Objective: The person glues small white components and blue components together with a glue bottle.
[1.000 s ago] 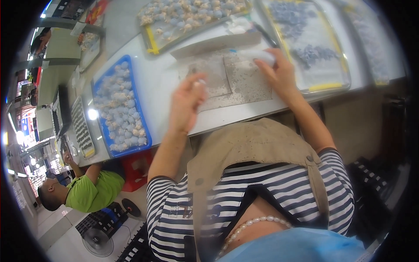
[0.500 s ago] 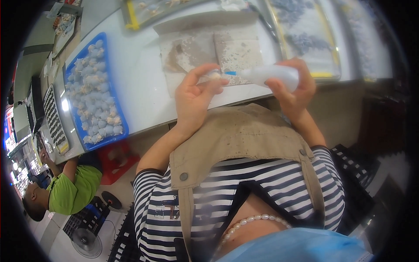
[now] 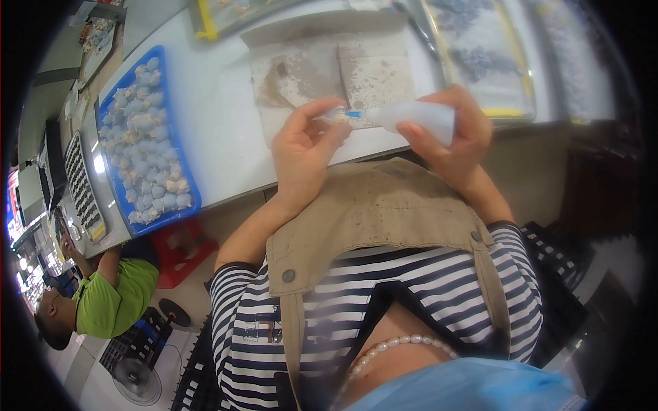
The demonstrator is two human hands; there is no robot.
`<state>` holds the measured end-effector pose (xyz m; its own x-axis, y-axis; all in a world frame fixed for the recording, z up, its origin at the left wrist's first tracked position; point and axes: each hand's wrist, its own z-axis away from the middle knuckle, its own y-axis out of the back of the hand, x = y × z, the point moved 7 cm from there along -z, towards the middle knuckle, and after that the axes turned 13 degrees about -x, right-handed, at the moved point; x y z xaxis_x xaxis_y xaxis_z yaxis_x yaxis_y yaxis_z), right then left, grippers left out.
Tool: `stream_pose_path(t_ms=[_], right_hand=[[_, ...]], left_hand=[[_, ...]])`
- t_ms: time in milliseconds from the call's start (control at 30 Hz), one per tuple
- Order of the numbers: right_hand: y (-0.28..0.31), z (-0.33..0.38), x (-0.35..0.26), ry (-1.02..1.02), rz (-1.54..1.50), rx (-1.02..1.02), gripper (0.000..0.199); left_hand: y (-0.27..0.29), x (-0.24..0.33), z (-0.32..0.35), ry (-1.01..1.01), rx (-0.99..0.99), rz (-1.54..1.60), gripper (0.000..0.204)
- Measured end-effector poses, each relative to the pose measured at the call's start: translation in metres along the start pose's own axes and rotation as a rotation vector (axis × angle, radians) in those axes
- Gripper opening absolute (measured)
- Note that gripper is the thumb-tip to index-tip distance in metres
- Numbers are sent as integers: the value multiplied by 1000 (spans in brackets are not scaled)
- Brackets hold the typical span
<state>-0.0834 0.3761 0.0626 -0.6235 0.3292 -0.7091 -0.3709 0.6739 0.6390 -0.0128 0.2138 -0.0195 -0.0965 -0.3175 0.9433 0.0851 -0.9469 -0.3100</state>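
My left hand (image 3: 300,154) pinches a small whitish piece (image 3: 334,116) between thumb and fingers; its exact kind is blurred and partly covered. In my right hand (image 3: 466,140) is a white squeeze bottle (image 3: 423,119), lying nearly level and pointing left. Its blue nozzle tip (image 3: 354,114) reaches to the small piece, apparently touching it. Both hands are over the near edge of a stained, creased sheet of paper or card (image 3: 308,77) on the white table (image 3: 233,137).
On the left stands a blue tray (image 3: 195,205) heaped with small pale grey-blue pieces (image 3: 144,130). A yellow-taped tray (image 3: 508,111) with grey-blue pieces is at right, another yellow-edged tray (image 3: 205,34) at the far side. A person in green (image 3: 116,301) sits at left by a red stool (image 3: 192,257).
The bottle has moved a little left, bringing its blue tip from just beside the small piece up to it. My left hand has barely shifted.
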Motion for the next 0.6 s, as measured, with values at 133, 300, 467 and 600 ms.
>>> stream_pose_path(t_ms=[133,300,467,600], right_hand=[[0,-1,1,-3,22,13,24],[5,6,10,-71,-101,94,31],[10,5,8,-50,-60,95,30],[8,6,10,-19,-61,88,29]], left_hand=[[-1,-1,1,-1,3,15,32],[-2,-5,1,-7,26,146,30],[-6,-4,1,-7,11,152,29],[-8,-7,1,-6,5,167,28]])
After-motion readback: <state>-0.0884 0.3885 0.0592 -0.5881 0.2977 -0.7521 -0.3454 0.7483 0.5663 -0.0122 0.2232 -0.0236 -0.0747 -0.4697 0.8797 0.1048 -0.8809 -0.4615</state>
